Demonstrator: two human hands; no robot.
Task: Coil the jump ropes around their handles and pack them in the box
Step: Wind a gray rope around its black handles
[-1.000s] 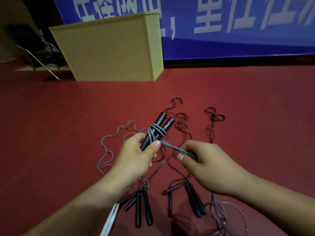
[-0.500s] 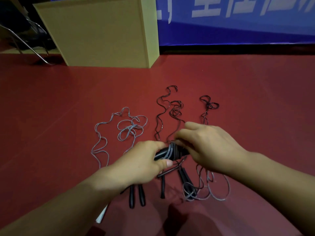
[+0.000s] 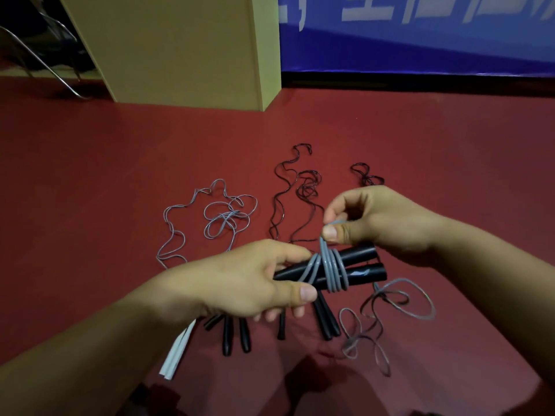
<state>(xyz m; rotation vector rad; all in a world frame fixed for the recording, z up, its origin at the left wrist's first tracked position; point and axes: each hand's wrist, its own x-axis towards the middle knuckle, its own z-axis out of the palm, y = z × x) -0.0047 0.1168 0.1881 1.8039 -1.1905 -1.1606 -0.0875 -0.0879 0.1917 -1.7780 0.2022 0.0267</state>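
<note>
Winding four grey turns [image 3: 335,270]; two handles [image 3: 360,267]

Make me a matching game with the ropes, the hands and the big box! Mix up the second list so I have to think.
Things:
1. left hand
2. right hand
3. black ropes
4. box

What or where:
A. stands on the far side of the red floor
B. pinches the grey cord
C. lie loose on the floor
D. grips the two black handles

Pairs: 1-D, 2-B, 3-C, 4-A
</note>
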